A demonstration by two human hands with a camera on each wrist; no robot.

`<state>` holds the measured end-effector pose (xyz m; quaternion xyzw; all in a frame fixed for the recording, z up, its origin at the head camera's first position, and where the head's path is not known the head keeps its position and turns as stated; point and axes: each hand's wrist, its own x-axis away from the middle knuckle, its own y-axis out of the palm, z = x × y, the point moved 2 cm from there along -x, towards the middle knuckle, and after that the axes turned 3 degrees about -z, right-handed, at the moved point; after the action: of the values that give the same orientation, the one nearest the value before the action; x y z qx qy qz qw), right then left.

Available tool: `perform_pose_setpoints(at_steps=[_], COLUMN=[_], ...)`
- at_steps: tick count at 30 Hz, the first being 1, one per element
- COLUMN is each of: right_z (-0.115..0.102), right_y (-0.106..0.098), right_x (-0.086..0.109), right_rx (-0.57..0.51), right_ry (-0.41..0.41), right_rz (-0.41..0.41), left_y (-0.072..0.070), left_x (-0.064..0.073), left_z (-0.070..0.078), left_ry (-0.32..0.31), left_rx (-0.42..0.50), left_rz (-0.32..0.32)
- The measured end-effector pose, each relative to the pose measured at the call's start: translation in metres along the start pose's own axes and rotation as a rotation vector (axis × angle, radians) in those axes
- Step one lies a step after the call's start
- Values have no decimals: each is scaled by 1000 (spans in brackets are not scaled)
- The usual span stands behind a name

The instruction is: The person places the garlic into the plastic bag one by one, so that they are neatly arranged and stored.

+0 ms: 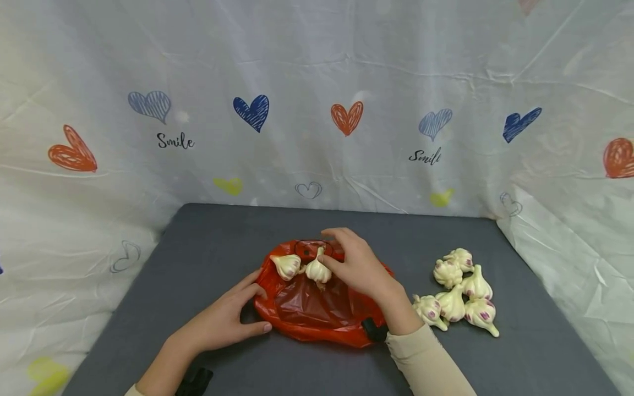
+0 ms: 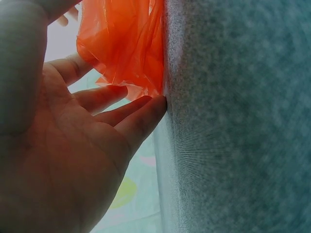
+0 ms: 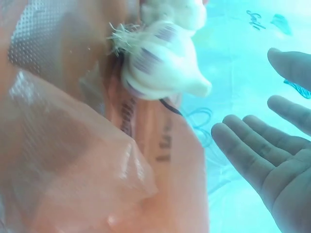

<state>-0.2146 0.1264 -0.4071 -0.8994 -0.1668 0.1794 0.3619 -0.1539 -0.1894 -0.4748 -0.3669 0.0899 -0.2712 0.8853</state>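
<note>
An open red plastic bag (image 1: 317, 308) lies on the grey table. Two garlic bulbs rest in it near its far side: a left garlic bulb (image 1: 287, 267) and a right garlic bulb (image 1: 318, 270). My left hand (image 1: 225, 322) is at the bag's left edge, its fingers (image 2: 143, 121) extended and touching the red plastic. Over the bag's far right side, my right hand (image 1: 359, 264) is beside the right bulb. The right wrist view shows that hand (image 3: 277, 155) with fingers spread, holding nothing, and a gap between it and the garlic (image 3: 163, 68).
To the right of the bag, several more garlic bulbs (image 1: 452, 303) lie in a group on the table (image 1: 238, 231). Behind the table hangs a white sheet (image 1: 297, 66) printed with hearts. A black strap piece (image 1: 195, 381) shows by the left wrist.
</note>
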Motion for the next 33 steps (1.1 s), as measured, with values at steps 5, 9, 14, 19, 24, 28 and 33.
perform_pose_setpoints(at_steps=[5,9,14,19,24,28,33], right_z=[2,5,7,7,7,11,21], right_y=[-12,-25,-40,-49,-54,-57,-68], right_x=[5,10,15,17,19,21,28], right_rx=[5,17,34,29,18,26,55], right_ry=[9,5,6,20,15,29,49], right_rz=[37,62,98,108,111,101,134], left_y=[1,2,3,3,2,0,-1], left_x=[0,0,0,0,0,1,1], left_z=[-1,-3,-3,-2,-2,-2,-4], left_ry=[-2,0,-14,1,1,-22,-28], left_rx=[8,9,8,12,17,9,12], left_rz=[0,-6,0,6,-1,-8,-13])
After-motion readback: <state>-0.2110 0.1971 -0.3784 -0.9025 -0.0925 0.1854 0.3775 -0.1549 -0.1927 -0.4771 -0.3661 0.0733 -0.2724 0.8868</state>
